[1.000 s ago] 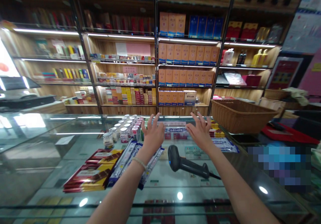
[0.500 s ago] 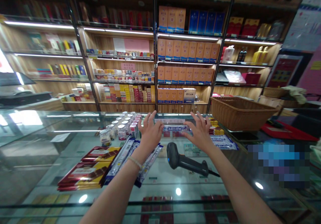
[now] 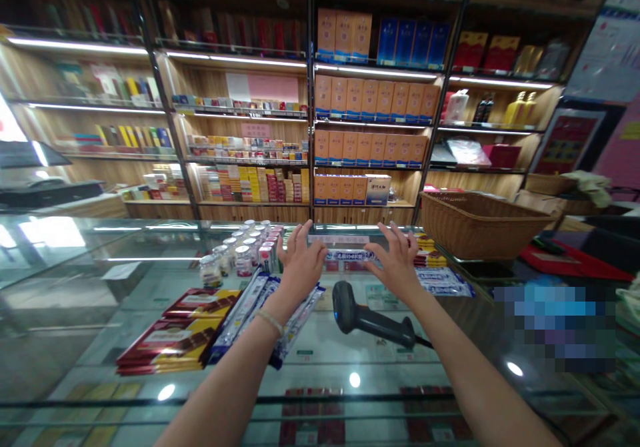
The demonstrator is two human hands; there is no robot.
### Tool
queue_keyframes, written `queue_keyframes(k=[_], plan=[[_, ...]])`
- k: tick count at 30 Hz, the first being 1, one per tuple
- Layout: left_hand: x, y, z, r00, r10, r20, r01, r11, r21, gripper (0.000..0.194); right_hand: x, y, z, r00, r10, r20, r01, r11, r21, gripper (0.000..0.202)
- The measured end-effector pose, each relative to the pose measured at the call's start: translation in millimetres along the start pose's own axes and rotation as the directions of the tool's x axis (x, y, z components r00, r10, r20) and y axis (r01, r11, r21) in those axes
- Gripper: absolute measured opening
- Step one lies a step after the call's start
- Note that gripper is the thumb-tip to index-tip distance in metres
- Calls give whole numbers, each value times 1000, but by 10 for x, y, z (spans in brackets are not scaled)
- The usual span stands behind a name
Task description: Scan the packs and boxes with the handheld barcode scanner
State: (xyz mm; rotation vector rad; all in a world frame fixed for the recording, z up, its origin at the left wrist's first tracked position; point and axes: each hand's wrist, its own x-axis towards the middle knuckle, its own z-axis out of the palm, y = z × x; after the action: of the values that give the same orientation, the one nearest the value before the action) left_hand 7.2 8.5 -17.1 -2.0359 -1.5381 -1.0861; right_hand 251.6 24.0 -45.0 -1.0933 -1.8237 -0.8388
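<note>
My left hand [image 3: 301, 260] reaches over the glass counter with its fingers spread and slightly curled. Opposite it, my right hand [image 3: 397, 263] is likewise open, thumb turned inward. Between the two thumbs shows a long blue-and-white snack packet [image 3: 349, 255]; whether either hand touches it I cannot tell. A dark barcode scanner [image 3: 375, 320] lies on the glass below the hands. Long blue-and-white packets [image 3: 245, 317] are partly hidden by my left forearm. Chocolate bars [image 3: 173, 337] in red and yellow wrappers are stacked left of them.
Small lidded jars [image 3: 243, 260] stand in rows beyond my left hand. More blue-and-white packets [image 3: 445, 281] and yellow packs [image 3: 433, 255] lie right of my right hand. A wicker basket [image 3: 485, 227] stands at the right. Stocked shelves [image 3: 370, 127] line the back wall.
Both hands hold nearly the same open pose. The view has shifted very slightly; the things on the counter stay in place.
</note>
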Motion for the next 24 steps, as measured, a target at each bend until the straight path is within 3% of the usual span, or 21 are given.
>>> queue_keyframes(k=[7, 10, 14, 24], plan=[[-10, -31, 15, 1000, 10, -9, -10, 999, -44, 34, 11, 7, -31, 999, 27, -25, -26, 999, 47, 21], [-16, -41, -18, 998, 55, 13, -55, 998, -23, 28, 13, 11, -44, 999, 37, -22, -35, 997, 63, 20], [-26, -58, -53, 991, 132, 1, -132, 991, 30, 42, 10, 27, -49, 999, 47, -15, -46, 997, 67, 20], [-27, -60, -103, 993, 115, -24, -115, 993, 29, 22, -8, 34, -44, 999, 48, -5, -47, 997, 67, 22]])
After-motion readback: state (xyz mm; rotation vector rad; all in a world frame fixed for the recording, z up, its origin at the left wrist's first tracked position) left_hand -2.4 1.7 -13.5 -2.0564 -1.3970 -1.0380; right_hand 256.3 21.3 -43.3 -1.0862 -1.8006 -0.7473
